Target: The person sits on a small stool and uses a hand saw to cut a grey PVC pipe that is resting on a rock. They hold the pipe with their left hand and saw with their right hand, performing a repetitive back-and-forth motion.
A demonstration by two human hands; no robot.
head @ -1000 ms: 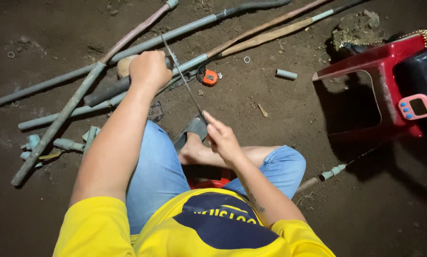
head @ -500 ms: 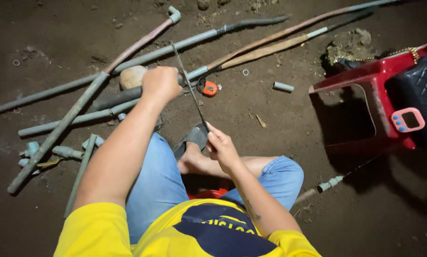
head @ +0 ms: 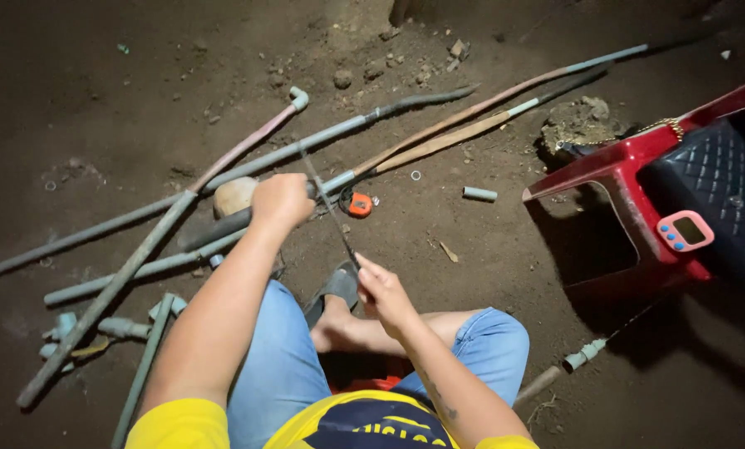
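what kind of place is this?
Probably a rough plumbing work spot on bare dirt ground: loose grey pipes lie scattered, with a red plastic stool nearby.

Thin grey blade (head: 329, 206), long and narrow, slanted from upper left to lower right, crossing over pipe (head: 223, 226). Near end pinched in fingers (head: 371, 274) of right hand (head: 386, 295), far tip reaching past left hand (head: 282, 199). Teeth too small to make out. Dark grey pipe, round and dusty, gripped under left hand, lying on dirt floor (head: 505, 274), angled up to the right, lighter section beyond the grip. Blade resting on pipe just beside left hand; exact contact point hidden by knuckles.
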